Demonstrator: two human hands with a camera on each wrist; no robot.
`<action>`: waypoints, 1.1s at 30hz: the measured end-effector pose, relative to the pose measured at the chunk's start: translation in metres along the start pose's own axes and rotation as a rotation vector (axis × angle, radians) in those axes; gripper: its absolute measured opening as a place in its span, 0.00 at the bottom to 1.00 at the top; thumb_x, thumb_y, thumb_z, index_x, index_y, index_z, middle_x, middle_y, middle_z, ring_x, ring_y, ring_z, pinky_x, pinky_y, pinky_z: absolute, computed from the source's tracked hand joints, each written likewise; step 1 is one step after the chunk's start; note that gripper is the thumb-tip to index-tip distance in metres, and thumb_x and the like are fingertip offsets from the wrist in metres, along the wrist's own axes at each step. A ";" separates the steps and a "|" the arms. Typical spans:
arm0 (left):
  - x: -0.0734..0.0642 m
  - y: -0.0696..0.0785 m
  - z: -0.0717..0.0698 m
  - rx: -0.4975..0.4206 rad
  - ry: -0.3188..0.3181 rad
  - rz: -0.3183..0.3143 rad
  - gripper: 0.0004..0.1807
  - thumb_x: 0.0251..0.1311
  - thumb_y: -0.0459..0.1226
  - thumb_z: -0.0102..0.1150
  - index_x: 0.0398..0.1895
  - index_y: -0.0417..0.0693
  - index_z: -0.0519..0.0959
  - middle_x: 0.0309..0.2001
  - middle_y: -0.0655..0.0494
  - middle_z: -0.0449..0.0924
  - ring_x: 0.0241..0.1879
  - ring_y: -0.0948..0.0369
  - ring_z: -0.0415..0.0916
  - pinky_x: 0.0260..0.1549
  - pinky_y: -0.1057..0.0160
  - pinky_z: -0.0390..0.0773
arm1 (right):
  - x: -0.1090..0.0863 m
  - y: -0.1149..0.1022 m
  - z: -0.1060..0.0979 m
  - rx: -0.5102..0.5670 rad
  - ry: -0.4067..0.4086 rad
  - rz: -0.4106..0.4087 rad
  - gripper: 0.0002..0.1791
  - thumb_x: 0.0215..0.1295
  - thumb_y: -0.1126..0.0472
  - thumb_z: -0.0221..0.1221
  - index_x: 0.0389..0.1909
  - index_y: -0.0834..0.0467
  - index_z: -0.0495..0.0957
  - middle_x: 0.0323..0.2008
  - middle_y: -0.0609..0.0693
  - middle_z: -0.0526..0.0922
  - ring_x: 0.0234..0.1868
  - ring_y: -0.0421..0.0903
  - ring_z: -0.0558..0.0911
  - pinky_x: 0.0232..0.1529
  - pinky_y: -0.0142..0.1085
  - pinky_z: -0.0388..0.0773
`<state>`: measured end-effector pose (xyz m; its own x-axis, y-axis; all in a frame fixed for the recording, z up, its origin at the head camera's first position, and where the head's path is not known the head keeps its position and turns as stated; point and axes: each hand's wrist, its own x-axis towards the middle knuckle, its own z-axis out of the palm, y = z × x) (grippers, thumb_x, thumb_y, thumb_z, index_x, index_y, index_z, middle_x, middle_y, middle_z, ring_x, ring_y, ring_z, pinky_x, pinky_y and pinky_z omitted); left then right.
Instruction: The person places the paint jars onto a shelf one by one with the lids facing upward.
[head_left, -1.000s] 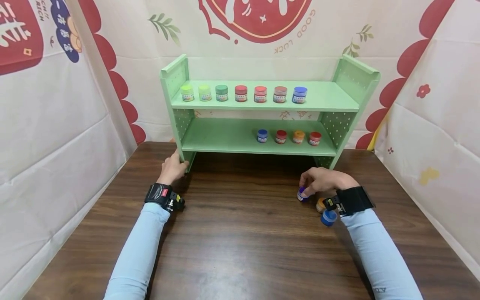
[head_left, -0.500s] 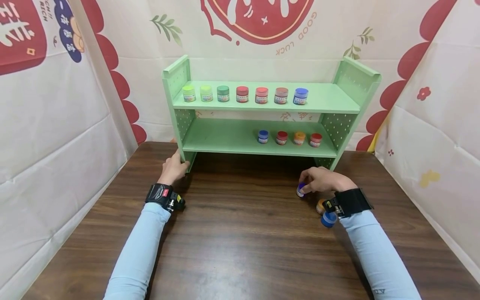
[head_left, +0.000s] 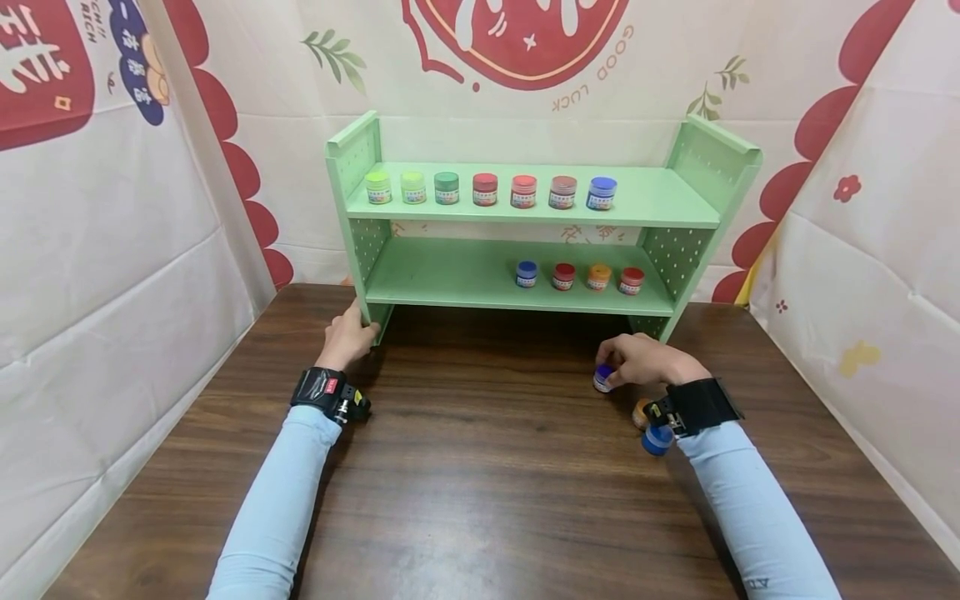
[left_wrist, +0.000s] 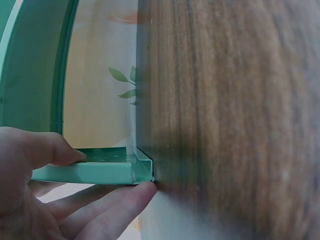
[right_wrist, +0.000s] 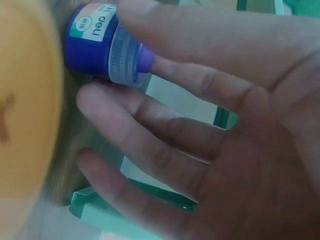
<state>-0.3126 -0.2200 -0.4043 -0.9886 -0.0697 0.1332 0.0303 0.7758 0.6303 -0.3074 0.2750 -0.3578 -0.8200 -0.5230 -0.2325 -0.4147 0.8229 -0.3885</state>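
Observation:
A green two-tier shelf (head_left: pixel 450 257) stands on the table's far side. My left hand (head_left: pixel 347 337) grips the foot of its left side panel; in the left wrist view the thumb lies inside the green panel edge (left_wrist: pixel 95 173) and the fingers outside. Just in front of the shelf's right end, my right hand (head_left: pixel 647 360) pinches a small purple-blue paint jar (head_left: pixel 601 381). Close up in the right wrist view, that paint jar (right_wrist: pixel 91 50) has a clear-rimmed lid and a "deli" label, with thumb and index finger at the lid and the other fingers extended loosely.
An orange jar (head_left: pixel 640 414) and a blue jar (head_left: pixel 657 440) sit beside the right wrist, the orange one partly covered. Several jars, such as a dark green one (head_left: pixel 447 188), line the top tier. Below, a yellow jar (head_left: pixel 598 277) stands among others toward the right.
My right hand has shifted the purple-blue paint jar slightly forward, toward the shelf. The left hand keeps its place at the shelf's foot.

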 end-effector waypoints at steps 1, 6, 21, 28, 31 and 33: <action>0.000 0.000 0.000 -0.001 0.002 -0.001 0.25 0.71 0.39 0.49 0.69 0.43 0.67 0.52 0.34 0.81 0.52 0.37 0.79 0.54 0.37 0.75 | 0.000 0.000 0.000 0.004 0.000 0.000 0.19 0.62 0.63 0.71 0.53 0.61 0.82 0.42 0.55 0.84 0.42 0.49 0.79 0.43 0.41 0.78; 0.001 0.000 0.000 -0.002 0.008 0.002 0.26 0.70 0.40 0.49 0.70 0.44 0.66 0.55 0.34 0.80 0.54 0.36 0.79 0.55 0.36 0.75 | 0.000 -0.003 0.000 0.016 0.003 0.000 0.19 0.61 0.66 0.71 0.53 0.61 0.82 0.45 0.57 0.84 0.47 0.52 0.80 0.48 0.46 0.80; 0.001 -0.001 0.001 0.035 0.028 0.020 0.25 0.69 0.39 0.51 0.67 0.41 0.68 0.53 0.33 0.83 0.57 0.34 0.79 0.58 0.34 0.73 | 0.004 -0.004 0.005 -0.027 0.021 0.032 0.20 0.63 0.58 0.71 0.53 0.61 0.82 0.37 0.51 0.84 0.37 0.46 0.77 0.39 0.38 0.74; 0.001 -0.001 0.000 0.023 0.032 0.019 0.25 0.70 0.39 0.50 0.68 0.42 0.68 0.52 0.33 0.83 0.54 0.35 0.81 0.56 0.35 0.74 | 0.005 -0.004 0.005 -0.039 0.023 0.028 0.19 0.65 0.61 0.69 0.54 0.63 0.81 0.34 0.50 0.83 0.34 0.44 0.75 0.36 0.36 0.72; 0.001 -0.002 0.000 0.024 0.033 0.025 0.25 0.70 0.39 0.50 0.69 0.43 0.67 0.52 0.33 0.83 0.53 0.35 0.81 0.56 0.35 0.74 | 0.005 -0.002 0.006 -0.034 0.018 0.036 0.20 0.66 0.61 0.67 0.56 0.65 0.80 0.34 0.50 0.84 0.34 0.43 0.75 0.37 0.36 0.72; 0.002 -0.003 0.001 0.026 0.030 0.027 0.25 0.70 0.39 0.50 0.68 0.42 0.68 0.52 0.34 0.83 0.54 0.35 0.81 0.56 0.35 0.74 | 0.004 0.000 0.006 -0.028 0.015 0.037 0.21 0.68 0.61 0.65 0.58 0.66 0.79 0.34 0.50 0.84 0.33 0.43 0.75 0.36 0.36 0.72</action>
<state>-0.3144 -0.2217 -0.4062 -0.9826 -0.0676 0.1731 0.0523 0.7934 0.6065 -0.3085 0.2712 -0.3636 -0.8404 -0.4893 -0.2330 -0.3952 0.8475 -0.3544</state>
